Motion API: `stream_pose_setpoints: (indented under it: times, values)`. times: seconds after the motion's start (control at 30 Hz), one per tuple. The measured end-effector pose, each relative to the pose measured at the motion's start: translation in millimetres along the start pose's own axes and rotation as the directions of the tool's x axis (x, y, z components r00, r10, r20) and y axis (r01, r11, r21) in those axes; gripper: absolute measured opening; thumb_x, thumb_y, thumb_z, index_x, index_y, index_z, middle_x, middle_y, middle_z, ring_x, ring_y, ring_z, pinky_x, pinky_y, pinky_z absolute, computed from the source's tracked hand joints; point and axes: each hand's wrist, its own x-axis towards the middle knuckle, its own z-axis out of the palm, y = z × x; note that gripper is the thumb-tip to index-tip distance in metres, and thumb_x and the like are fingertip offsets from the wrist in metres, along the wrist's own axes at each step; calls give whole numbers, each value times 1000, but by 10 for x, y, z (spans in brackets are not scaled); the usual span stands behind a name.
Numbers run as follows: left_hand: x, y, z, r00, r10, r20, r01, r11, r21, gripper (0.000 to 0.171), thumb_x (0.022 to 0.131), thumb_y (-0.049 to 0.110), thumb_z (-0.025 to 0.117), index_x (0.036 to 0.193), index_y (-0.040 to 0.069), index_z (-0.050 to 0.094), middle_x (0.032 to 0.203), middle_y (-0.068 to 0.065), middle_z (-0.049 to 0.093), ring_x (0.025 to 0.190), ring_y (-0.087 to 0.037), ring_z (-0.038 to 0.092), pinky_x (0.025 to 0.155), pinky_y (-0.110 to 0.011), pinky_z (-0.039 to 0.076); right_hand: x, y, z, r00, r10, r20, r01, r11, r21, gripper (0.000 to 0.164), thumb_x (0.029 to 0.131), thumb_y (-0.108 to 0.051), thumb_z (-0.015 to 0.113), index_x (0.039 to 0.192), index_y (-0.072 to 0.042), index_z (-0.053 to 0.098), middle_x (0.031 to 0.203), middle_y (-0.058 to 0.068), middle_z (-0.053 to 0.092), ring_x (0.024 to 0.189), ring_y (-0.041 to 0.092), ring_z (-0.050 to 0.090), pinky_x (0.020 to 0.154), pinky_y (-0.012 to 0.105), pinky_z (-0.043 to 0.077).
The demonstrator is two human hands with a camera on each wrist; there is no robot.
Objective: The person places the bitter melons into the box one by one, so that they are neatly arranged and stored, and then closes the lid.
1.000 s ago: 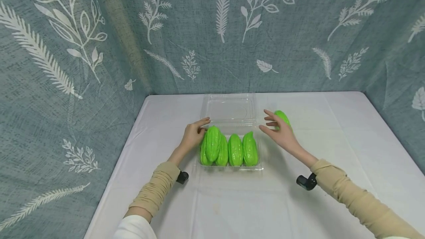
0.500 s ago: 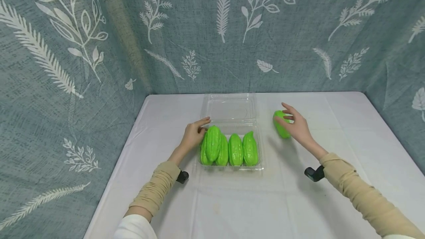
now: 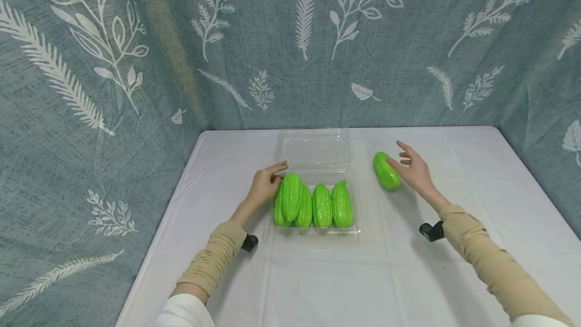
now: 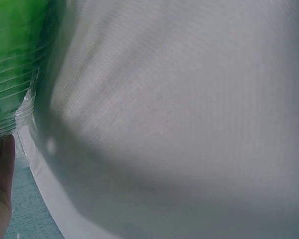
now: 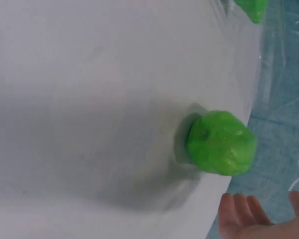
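A clear hinged plastic container (image 3: 356, 216) lies on the table with its lid (image 3: 315, 146) folded back. Several shiny, ridged green cucumber-shaped vegetables (image 3: 322, 206) lie in it, one on top of others at the left. My left hand (image 3: 265, 183) grips the container's left rear edge; in the left wrist view a finger (image 4: 5, 167) meets the ribbed wall. Another such vegetable (image 3: 385, 170) lies on the table right of the container. Beside it, my right hand (image 3: 415, 171) has spread fingers and holds nothing; its thumb overlaps the vegetable in the head view.
The table has a white cloth (image 3: 327, 276). Blue-grey curtains with white leaf prints (image 3: 281, 39) stand behind the table and along its sides. A small black camera (image 3: 431, 231) sits at the right wrist.
My right hand has moved right from near the container to the single vegetable's right side, uncovering that vegetable. The left hand and container have stayed in place.
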Motion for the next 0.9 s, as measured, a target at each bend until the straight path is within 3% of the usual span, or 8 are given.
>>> stream_pose_setpoints:
  times: [0.33,0.63,0.9]
  values:
    - [-3,-10,14,999,-28,18,28,1000,10,38,89,-9,49,124,-1,60,136,-11,56,85,-21,70,60,-17,44,51,160,27,983,61,175,-63,998,3,71,96,-34,53,152,-9,17,149,32,26,133,47,33,103,57,36]
    - [7,-8,15,1000,-24,18,24,1000,16,39,89,-9,48,125,0,60,136,-10,56,73,-17,64,56,-17,40,48,226,116,976,78,203,-68,996,-59,67,95,-30,55,150,-8,24,146,31,32,130,47,37,98,53,43]
    - [9,-16,13,999,-28,17,28,1000,9,38,90,-9,48,125,0,60,136,-10,56,85,-20,69,61,-18,44,35,236,139,979,71,192,-60,996,-60,64,95,-28,55,149,-8,28,143,31,36,128,46,39,96,50,45]
